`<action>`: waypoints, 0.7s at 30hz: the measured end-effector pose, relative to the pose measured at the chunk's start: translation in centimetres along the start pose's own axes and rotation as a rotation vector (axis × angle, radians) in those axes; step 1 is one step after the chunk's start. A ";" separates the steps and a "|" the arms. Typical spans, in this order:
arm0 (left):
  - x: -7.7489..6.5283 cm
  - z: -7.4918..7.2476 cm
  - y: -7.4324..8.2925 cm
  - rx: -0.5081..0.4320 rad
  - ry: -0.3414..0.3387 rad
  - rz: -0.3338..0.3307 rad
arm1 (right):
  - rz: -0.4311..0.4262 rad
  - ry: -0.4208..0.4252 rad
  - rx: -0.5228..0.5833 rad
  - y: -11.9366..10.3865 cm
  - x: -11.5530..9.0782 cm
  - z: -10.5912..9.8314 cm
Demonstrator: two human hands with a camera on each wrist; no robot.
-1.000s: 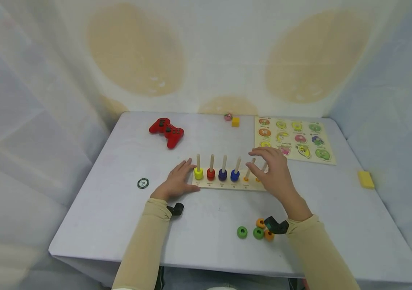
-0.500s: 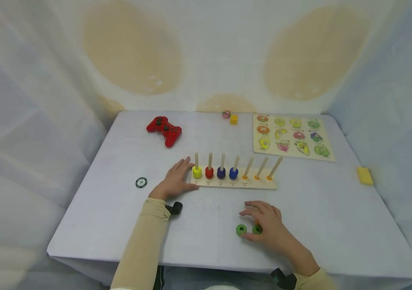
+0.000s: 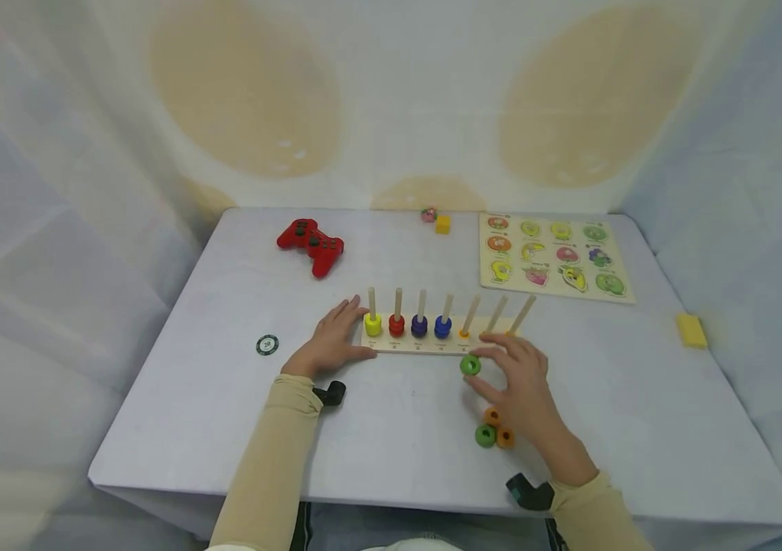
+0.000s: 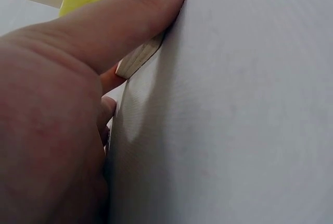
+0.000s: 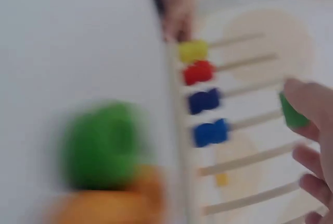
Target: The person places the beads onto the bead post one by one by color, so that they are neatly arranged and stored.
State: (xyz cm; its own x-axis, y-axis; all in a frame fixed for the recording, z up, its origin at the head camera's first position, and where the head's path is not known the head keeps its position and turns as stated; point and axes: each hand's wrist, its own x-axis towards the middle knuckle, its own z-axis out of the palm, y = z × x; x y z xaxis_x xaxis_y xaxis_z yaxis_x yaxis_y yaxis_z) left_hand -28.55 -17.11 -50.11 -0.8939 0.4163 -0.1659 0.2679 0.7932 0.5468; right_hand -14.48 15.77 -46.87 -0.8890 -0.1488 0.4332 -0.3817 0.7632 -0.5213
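Observation:
My left hand point(image 3: 327, 348) holds the left end of a wooden peg board point(image 3: 408, 346), thumb along the front edge and fingers behind. In the left wrist view the thumb partly covers the board's end point(image 4: 139, 58). Yellow rings point(image 3: 373, 327), red rings point(image 3: 396, 327), dark purple rings point(image 3: 419, 327) and blue rings point(image 3: 442, 329) sit on pegs from left to right. Farther right, pegs show only small orange bases. My right hand point(image 3: 525, 386) pinches a green ring point(image 3: 465, 370) between thumb and index finger, just in front of the board.
Nearer the front edge lie another green ring point(image 3: 481, 442) and two orange rings point(image 3: 505, 442). A red game controller point(image 3: 323, 252), a chip point(image 3: 267, 345), a fruit puzzle board point(image 3: 549, 283), small yellow blocks point(image 3: 692, 330) and a tiny pink piece point(image 3: 428, 215) are spread around.
My right hand moved from the pegs down to the loose rings, took a green ring, and brought it up toward the board. The left hand stayed at the board's end.

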 end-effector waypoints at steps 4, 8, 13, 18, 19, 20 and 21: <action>0.0 0.1 -0.1 -0.003 -0.002 -0.002 | 0.036 0.158 0.006 0.1 4.2 -1.6; -0.1 0.1 0.1 -0.016 -0.009 -0.004 | 0.066 0.191 -0.007 0.3 6.7 -2.2; 0.1 0.2 0.0 -0.014 -0.011 0.002 | 0.098 0.167 -0.025 0.6 7.5 -1.9; 0.2 0.0 -0.1 -0.018 -0.010 0.006 | 0.141 0.134 -0.015 0.5 7.4 -1.9; 0.2 0.0 -0.1 -0.020 -0.010 0.004 | 0.147 0.133 -0.012 0.6 7.3 -2.0; 0.2 -0.1 -0.1 -0.019 -0.009 0.002 | 0.149 0.138 -0.007 0.6 7.2 -2.0; 0.1 -0.1 -0.1 -0.021 -0.009 -0.002 | 0.146 0.146 -0.004 0.6 7.0 -2.1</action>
State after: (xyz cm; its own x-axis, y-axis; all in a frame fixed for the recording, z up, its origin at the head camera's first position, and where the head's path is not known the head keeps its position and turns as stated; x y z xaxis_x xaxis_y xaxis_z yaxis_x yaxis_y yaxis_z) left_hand -28.74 -17.20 -50.13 -0.8911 0.4190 -0.1741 0.2587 0.7845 0.5636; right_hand -20.39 16.47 -42.61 -0.8886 0.0556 0.4554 -0.2508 0.7722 -0.5837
